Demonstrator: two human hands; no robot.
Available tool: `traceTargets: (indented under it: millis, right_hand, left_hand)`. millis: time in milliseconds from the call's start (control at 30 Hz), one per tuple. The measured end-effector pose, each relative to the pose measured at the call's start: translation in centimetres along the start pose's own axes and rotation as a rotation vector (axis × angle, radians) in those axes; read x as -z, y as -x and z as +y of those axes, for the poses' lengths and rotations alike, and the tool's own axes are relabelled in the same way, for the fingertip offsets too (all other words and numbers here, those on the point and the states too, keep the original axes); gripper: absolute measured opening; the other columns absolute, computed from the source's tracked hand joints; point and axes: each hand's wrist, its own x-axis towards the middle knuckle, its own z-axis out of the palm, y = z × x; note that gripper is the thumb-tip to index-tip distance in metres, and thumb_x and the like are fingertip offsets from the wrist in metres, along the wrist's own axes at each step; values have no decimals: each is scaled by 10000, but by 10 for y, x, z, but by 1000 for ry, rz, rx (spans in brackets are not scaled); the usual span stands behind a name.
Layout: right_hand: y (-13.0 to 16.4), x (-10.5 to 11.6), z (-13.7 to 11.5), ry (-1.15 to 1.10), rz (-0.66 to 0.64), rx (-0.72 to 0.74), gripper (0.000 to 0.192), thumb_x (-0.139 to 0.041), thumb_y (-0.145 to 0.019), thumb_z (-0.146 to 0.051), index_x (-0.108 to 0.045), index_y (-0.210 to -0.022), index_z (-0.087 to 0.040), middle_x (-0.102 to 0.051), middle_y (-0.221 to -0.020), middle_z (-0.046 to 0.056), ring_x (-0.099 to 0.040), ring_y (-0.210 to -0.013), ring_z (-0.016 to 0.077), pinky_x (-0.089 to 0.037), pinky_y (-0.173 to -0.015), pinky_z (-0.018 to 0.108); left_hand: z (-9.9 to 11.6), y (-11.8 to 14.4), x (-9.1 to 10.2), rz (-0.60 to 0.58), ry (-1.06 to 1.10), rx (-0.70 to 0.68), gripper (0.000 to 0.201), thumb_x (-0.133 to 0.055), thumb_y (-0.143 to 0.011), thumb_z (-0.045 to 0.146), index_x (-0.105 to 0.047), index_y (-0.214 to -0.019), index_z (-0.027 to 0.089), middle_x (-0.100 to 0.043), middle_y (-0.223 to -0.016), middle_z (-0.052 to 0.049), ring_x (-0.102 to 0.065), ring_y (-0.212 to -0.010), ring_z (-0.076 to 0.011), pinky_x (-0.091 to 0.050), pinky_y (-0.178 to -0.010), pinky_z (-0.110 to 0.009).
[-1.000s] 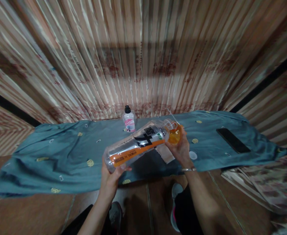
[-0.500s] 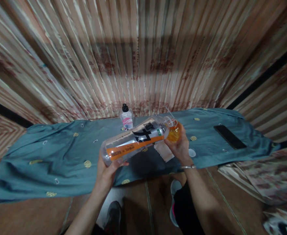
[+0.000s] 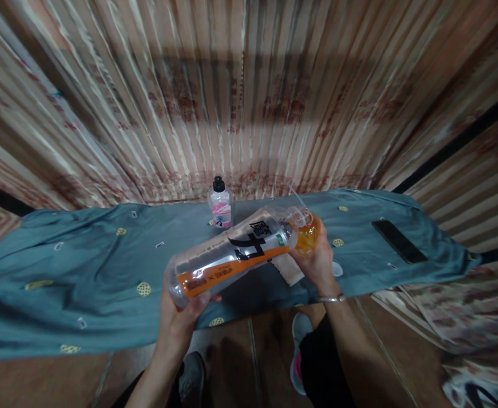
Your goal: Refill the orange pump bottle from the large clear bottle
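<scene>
1. The left hand (image 3: 181, 320)'s fingers were clamped on one large bottle (image 3: 232, 255)'s base, lower centre; it lay tilted across the middle.
2. The right hand (image 3: 315, 258)'s fingers were wrapped around one orange container (image 3: 307, 235), at the bottle's neck, right of centre.
3. Beyond stood one small bottle (image 3: 220, 207), centre; one phone (image 3: 400, 242) lay at right.

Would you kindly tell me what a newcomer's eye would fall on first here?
Probably the big clear bottle with its orange band, tilted across the middle, its base in the left hand. Its neck points toward a small amber container in the right hand. Beyond, a black-topped bottle stands on the blue-green cloth.
</scene>
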Motion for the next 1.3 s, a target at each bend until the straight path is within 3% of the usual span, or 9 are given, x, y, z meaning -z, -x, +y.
traceTargets:
  millis: [300, 567, 867, 1100, 1300]
  right_hand:
    - [2, -2, -9, 27, 27, 20, 988, -769, -833, -688, -441, -1591, -146, -706, -1459, 235, -729, -1319, 389, -638, -1083, 563]
    - [2, -2, -11, 25, 7, -24, 1007, -780, -811, -686, -430, -1599, -165, -705, -1461, 218, -719, -1331, 388, -609, -1121, 575]
    - [1, 1, -12, 17, -11, -62, 1015, -762, -813, -704, -433, -1597, -150, -721, -1428, 222, -737, -1294, 388, -626, -1095, 576]
    - [-1, 0, -10, 5, -20, -44, 1004, -780, -806, -659, -407, -1600, -170, -701, -1457, 212, -713, -1329, 390, -605, -1124, 594]
    - [0, 1, -11, 5, -20, -79, 1023, -793, -795, -679, -422, -1599, -166, -709, -1445, 218, -733, -1294, 399, -623, -1086, 593]
  left_hand:
    - [-1, 1, 14, 3, -23, 26, 835, -999, -577, 474, -677, -1306, 226, -753, -1012, -59, -722, -825, -244, -602, -580, -293]
    - [-2, 3, 13, 15, -18, 36, 812, -1012, -584, 438, -685, -1299, 237, -751, -1033, -46, -738, -814, -234, -621, -598, -293]
    - [-14, -13, 30, -88, -53, 24, 891, -1010, -566, 460, -643, -1339, 209, -780, -998, -76, -775, -812, -285, -663, -603, -352]
    - [-2, -2, 11, -9, -10, 18, 848, -1010, -591, 451, -643, -1316, 210, -756, -1047, -54, -743, -848, -235, -630, -600, -281]
    - [4, 1, 4, -19, -13, 17, 746, -1000, -600, 450, -663, -1228, 229, -745, -1029, -45, -724, -854, -233, -602, -605, -278]
